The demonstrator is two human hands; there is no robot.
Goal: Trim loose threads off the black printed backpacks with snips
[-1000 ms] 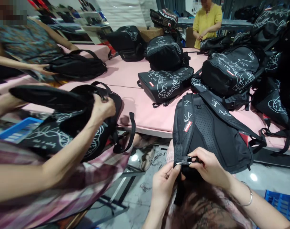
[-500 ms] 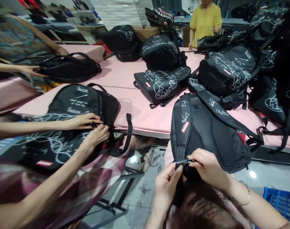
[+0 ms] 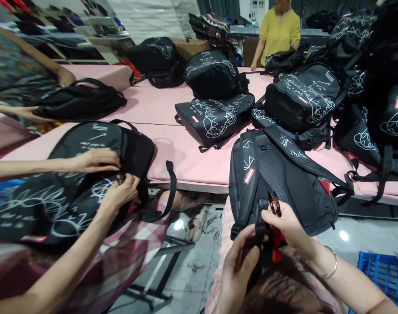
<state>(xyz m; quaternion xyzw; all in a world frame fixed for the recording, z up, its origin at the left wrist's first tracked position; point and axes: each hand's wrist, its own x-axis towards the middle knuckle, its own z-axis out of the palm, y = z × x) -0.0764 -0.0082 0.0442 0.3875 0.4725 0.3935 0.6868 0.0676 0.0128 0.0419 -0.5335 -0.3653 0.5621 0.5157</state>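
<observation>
A black backpack (image 3: 284,179) lies back side up in front of me, tipped over the table's front edge. Its padded shoulder strap (image 3: 249,174) carries white line drawings and a small red label. In my right hand (image 3: 292,226) is a pair of thread snips (image 3: 274,203), blades pointing up and away; the thumb also presses against black webbing (image 3: 261,211). My left hand (image 3: 241,261) is closed round the lower end of that webbing, left of the right hand. A red strip (image 3: 276,249) hangs below the right hand; what it is fixed to is hidden.
Several black printed backpacks (image 3: 215,115) stand and lie on the pink table (image 3: 159,144). At left, a co-worker's hands (image 3: 120,192) work on another backpack (image 3: 87,139). Another person handles a dark bag (image 3: 84,100). A person in yellow (image 3: 279,35) stands behind. A blue crate (image 3: 382,274) sits low right.
The snips in my right hand have swung up, blades now pointing away. My left hand has shifted its hold on the webbing, and the red strip has come into view.
</observation>
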